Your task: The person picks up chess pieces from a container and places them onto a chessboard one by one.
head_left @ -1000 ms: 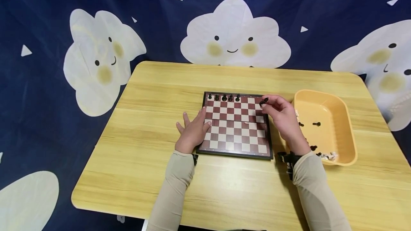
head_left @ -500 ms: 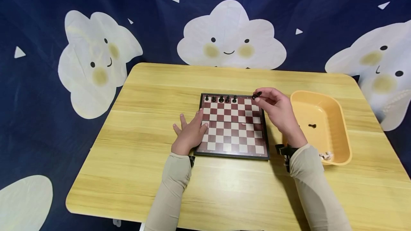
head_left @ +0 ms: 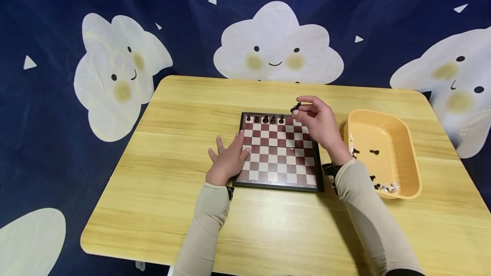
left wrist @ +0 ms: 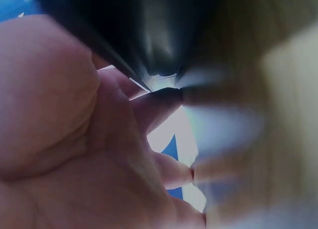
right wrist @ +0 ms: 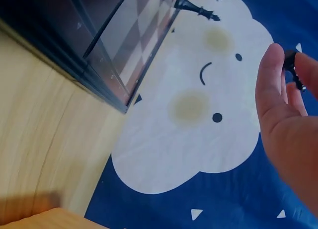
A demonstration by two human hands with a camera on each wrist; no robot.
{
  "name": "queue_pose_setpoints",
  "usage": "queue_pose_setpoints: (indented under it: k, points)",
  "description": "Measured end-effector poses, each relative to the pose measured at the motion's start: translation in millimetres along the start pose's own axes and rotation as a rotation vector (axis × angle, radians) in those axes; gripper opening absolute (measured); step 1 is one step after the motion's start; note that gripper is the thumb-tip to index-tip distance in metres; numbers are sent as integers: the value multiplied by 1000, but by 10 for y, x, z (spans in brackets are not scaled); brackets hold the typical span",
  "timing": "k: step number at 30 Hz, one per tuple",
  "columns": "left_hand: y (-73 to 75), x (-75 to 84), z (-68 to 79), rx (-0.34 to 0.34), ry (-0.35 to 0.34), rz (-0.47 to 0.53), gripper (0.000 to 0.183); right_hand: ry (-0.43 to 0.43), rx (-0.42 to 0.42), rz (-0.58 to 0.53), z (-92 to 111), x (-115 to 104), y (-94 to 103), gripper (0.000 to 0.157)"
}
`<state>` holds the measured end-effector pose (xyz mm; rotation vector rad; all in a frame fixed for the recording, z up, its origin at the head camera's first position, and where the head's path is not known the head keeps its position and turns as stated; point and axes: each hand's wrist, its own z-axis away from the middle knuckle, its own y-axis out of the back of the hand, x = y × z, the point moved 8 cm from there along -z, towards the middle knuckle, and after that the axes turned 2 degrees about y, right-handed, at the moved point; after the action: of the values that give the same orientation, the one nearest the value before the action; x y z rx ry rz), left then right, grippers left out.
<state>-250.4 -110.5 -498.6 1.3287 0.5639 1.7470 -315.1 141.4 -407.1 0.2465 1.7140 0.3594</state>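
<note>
A red-and-white chessboard (head_left: 277, 167) lies on the table, with several black chess pieces (head_left: 266, 119) upright along the left part of its far row. My right hand (head_left: 321, 126) pinches another black chess piece (head_left: 296, 107) between thumb and fingers, tilted and raised over the board's far edge. The right wrist view also has this held piece (right wrist: 290, 61), partly hidden by the fingers. My left hand (head_left: 228, 163) rests at the board's left edge with its fingers spread. Close up in the left wrist view, the left palm (left wrist: 99, 154) lies against the dark board side.
An orange plastic tub (head_left: 414, 161) stands right of the board, holding black pieces (head_left: 374, 152) and white pieces (head_left: 392, 188). My right forearm crosses its near left corner. Behind the wooden table (head_left: 172, 225) hangs a dark blue curtain (head_left: 192, 33) with clouds.
My right hand has moved left and away from me with the black chess piece, from the board's far right corner to above its far edge. The left hand stays on the board.
</note>
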Motion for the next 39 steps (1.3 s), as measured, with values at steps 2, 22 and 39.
queue_pose_setpoints:
  k: [2, 22, 39]
  points:
    - [-13, -5, -4, -5, 1, -2, 65, -16, 11, 44, -21, 36, 7, 39]
    - [-23, 2, -11, 3, 1, -4, 66, -48, -29, 439, -103, 274, 19, 25]
    - [-13, 23, -2, -4, 2, -12, 66, -152, 51, 432, 93, 375, 223, 28]
